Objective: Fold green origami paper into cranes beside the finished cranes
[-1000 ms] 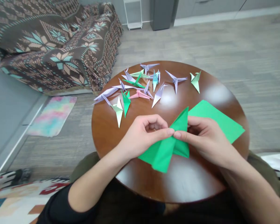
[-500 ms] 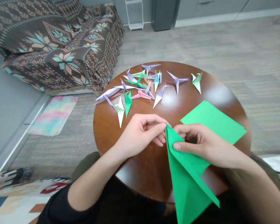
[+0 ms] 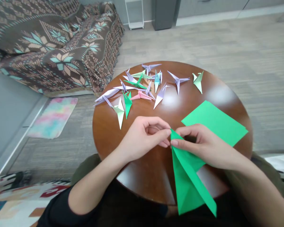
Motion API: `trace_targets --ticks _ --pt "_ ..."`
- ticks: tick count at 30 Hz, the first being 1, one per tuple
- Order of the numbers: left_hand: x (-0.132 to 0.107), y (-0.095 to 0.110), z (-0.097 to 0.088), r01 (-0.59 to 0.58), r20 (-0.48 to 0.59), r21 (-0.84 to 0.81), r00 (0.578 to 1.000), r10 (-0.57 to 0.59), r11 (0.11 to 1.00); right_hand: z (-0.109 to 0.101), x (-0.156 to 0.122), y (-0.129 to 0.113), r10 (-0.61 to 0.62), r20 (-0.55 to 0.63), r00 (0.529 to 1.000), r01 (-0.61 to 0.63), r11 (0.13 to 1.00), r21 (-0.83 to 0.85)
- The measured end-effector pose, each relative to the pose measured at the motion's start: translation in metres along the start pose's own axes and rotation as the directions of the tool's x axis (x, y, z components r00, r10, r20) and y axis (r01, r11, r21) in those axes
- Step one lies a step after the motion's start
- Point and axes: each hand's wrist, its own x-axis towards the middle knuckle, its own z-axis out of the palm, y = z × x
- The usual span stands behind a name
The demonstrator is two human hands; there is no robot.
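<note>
A partly folded sheet of green paper (image 3: 188, 179) hangs between my hands, its narrow tip up and its wide end reaching past the table's near edge. My left hand (image 3: 148, 137) pinches the tip between thumb and fingers. Just below, my right hand (image 3: 198, 143) grips the right-hand fold, thumb on top and fingers behind the paper. Flat green sheets (image 3: 214, 121) lie on the round brown table (image 3: 153, 176), partly behind my right hand.
Several folded paper cranes in purple, green and pink crowd the far left of the table, among them a pink crane (image 3: 142, 95). One pale green crane (image 3: 198, 82) sits apart at the far right. A sofa with a patterned cover (image 3: 68, 60) stands beyond.
My right thumb has slid up the fold toward the tip, closer to my left hand. The folded paper has shifted slightly, its lower end rising and its right flap swinging inward.
</note>
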Motion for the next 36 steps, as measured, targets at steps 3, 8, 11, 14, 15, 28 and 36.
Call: trace_targets --ticks 3,8,11,14,15,28,36 --pt "0.0004 -0.002 0.0015 0.004 -0.01 0.019 1.0 -0.004 1.0 0.0007 -0.0003 -0.0018 -0.024 -0.005 1.0 0.024 1.0 0.006" --pt "0.0013 -0.002 0.0019 0.001 -0.019 0.018 1.0 0.0 1.0 0.0014 -0.0002 -0.0028 -0.03 -0.023 0.999 0.029 0.999 -0.015" --pt "0.0015 -0.0001 -0.0006 0.003 -0.022 0.022 1.0 -0.003 1.0 0.001 0.0004 -0.0014 -0.013 -0.009 1.0 0.012 1.0 -0.028" --pt "0.0015 0.0012 -0.003 0.006 -0.031 0.041 1.0 -0.005 0.999 0.0008 0.0007 0.0003 0.006 0.004 1.0 -0.006 0.999 -0.044" --pt "0.0015 0.0013 -0.0034 0.01 -0.037 0.05 0.999 -0.008 0.999 0.0009 0.0007 0.0007 0.008 0.003 1.0 -0.008 0.999 -0.047" --pt "0.0015 0.0015 -0.0043 0.011 -0.03 0.05 1.0 -0.01 0.999 0.0 0.0003 0.0023 0.007 0.001 1.0 -0.007 0.999 -0.051" --pt "0.0003 0.0004 0.002 0.058 -0.039 0.077 0.998 -0.055 0.995 0.0002 0.0008 0.0009 -0.03 0.01 1.0 0.03 0.997 -0.077"
